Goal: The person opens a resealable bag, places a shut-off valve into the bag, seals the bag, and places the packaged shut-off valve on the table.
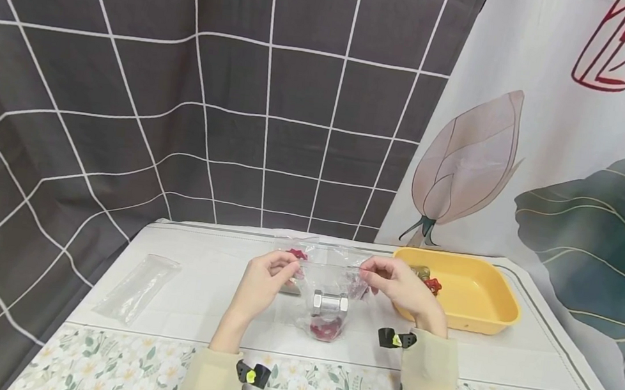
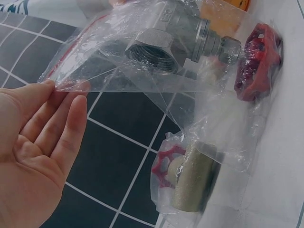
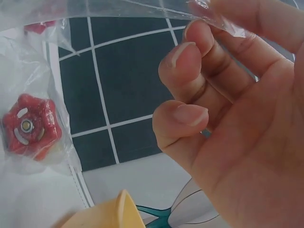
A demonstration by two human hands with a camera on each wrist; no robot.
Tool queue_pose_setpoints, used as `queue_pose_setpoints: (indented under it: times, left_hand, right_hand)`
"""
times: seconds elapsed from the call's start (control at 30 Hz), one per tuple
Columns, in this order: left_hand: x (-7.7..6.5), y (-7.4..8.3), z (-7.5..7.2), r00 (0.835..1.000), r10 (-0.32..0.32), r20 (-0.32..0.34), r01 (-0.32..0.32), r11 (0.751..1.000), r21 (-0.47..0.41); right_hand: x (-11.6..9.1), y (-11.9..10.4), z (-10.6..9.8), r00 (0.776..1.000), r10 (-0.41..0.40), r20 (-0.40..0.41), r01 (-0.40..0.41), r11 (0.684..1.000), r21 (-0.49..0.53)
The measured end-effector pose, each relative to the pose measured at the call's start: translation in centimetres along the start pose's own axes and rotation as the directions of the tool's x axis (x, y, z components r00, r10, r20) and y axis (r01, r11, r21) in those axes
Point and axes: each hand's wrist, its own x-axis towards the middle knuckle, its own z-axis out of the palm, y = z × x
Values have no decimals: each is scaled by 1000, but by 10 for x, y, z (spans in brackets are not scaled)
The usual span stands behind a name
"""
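A clear zip bag (image 1: 304,316) hangs upright between my hands, with a silver metal valve (image 1: 330,302) and its red handwheel (image 1: 326,329) inside, handwheel at the bottom. My left hand (image 1: 265,280) pinches the left upper corner of the bag between thumb and fingertips. At the opposite corner my right hand (image 1: 397,285) pinches the top edge. The left wrist view shows the valve's threaded opening (image 2: 154,57) and a red strip (image 2: 78,45) along the bag's mouth. Whether the bag is sealed, I cannot tell.
Behind the hands lie bagged valves, one with a tan body (image 2: 194,180), another showing a red handwheel (image 3: 32,126). A yellow basin (image 1: 486,292) on the right contains a valve with a red handwheel (image 1: 432,286). A flat clear bag (image 1: 138,288) lies at the left of the table.
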Motion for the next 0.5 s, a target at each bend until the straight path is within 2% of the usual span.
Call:
queue_pose_setpoints:
  times: [0.27, 0.5]
  left_hand:
    - [1, -2, 2, 1000, -4, 6, 4, 1000, 16]
    - [9, -34, 3, 999, -44, 13, 45, 998, -33]
  right_hand:
    - [2, 1, 2, 999, -34, -12, 34, 999, -17]
    - [3, -1, 6, 1000, 14, -7, -14, 1000, -1]
